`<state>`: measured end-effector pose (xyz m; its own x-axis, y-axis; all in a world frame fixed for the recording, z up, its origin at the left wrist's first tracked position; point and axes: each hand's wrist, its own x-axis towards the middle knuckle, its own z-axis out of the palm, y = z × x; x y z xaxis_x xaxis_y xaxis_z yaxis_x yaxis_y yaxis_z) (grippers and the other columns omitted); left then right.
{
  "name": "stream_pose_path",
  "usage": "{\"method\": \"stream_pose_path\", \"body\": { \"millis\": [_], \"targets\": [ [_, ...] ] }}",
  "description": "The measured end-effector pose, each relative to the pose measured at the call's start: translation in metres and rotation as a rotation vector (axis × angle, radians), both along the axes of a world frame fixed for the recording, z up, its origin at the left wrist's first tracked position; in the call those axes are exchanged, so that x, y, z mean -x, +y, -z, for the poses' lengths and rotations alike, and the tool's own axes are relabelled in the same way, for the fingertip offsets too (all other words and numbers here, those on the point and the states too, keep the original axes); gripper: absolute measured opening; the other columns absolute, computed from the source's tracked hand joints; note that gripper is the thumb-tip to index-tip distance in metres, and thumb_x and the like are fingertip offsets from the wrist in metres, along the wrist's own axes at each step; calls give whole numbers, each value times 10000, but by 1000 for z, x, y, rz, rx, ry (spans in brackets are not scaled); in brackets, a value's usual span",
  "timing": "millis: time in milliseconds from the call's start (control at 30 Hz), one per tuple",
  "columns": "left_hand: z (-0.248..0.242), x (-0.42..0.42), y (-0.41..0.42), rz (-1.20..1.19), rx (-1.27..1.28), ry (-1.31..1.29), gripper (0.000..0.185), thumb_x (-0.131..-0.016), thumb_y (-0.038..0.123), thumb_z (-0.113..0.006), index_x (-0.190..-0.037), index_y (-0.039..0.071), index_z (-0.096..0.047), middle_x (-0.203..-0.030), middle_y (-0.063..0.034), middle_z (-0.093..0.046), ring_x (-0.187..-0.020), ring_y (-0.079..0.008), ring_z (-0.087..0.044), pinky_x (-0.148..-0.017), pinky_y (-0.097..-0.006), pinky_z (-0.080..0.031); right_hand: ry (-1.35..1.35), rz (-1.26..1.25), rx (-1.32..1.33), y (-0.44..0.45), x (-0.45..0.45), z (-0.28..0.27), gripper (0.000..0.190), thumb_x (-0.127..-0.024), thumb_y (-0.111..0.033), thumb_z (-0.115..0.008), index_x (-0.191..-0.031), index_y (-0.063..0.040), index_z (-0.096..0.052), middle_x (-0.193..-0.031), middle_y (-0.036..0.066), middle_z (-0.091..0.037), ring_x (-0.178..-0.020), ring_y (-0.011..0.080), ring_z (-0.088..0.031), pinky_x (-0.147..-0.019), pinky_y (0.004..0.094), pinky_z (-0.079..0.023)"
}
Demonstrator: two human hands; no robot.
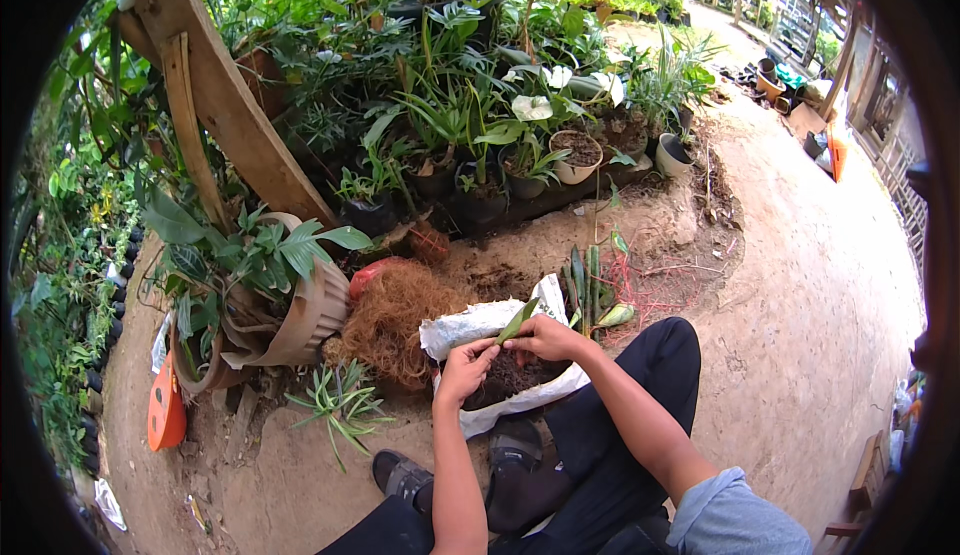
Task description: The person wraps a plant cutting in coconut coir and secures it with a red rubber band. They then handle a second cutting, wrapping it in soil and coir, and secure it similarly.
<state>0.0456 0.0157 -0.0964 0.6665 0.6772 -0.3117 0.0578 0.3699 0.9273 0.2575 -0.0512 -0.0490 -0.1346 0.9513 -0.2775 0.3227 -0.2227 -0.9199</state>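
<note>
A green leaf piece (517, 321) is pinched between my left hand (466, 367) and my right hand (549, 339), its tip pointing up and away. Both hands are over an open white sack (525, 405) with its rim rolled down, holding dark soil (506, 378). Just left of the sack lies a heap of brown coconut fibre (401, 322). Beyond my right hand, several long green leaf cuttings (592, 285) lie on the ground near tangled red twine (649, 285).
A large ribbed pot (319, 315) with a leafy plant stands at the left, an orange object (166, 408) beside it. A small uprooted plant (345, 405) lies near my foot. Potted plants, one in a cream pot (576, 168), line the far side beside a wooden beam (232, 104).
</note>
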Motion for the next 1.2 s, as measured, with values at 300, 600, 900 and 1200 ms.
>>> {"method": "stream_pose_path", "body": {
  "millis": [300, 600, 900, 1200],
  "targets": [
    [3, -1, 3, -18, -67, -48, 286, -973, 123, -678, -1204, -45, -681, -810, 29, -615, -622, -43, -505, -525, -222, -426, 94, 87, -68, 2, -1, 5, 162, -940, -80, -683, -1076, -25, -754, -789, 36, -726, -658, 94, -666, -591, 270, -501],
    [10, -7, 1, -75, -193, -9, 295, -1003, 143, -636, -1246, -22, -661, -935, 16, -652, -781, -49, -541, -684, -217, -453, -8, 60, -149, 3, -1, 6, 187, -955, -64, -634, -1103, -30, -743, -788, 62, -743, -682, 125, -690, -697, 301, -534],
    [4, -9, 0, 75, -394, 143, 317, -1030, 153, -573, -1264, -59, -605, -1084, -54, -680, -951, -104, -581, -869, -281, -477, -195, 30, -298, 2, 2, 4, 166, -944, -76, -648, -1089, -5, -690, -816, 110, -738, -729, 176, -686, -726, 338, -528],
    [15, -13, 0, -35, -194, -74, 332, -1067, 188, -501, -1305, -38, -553, -948, -12, -604, -814, -85, -534, -748, -260, -470, -44, 241, -252, 2, 12, -7, 303, -900, -142, -736, -1133, -16, -587, -909, 128, -713, -696, 224, -663, -654, 336, -510]
  ]
}}
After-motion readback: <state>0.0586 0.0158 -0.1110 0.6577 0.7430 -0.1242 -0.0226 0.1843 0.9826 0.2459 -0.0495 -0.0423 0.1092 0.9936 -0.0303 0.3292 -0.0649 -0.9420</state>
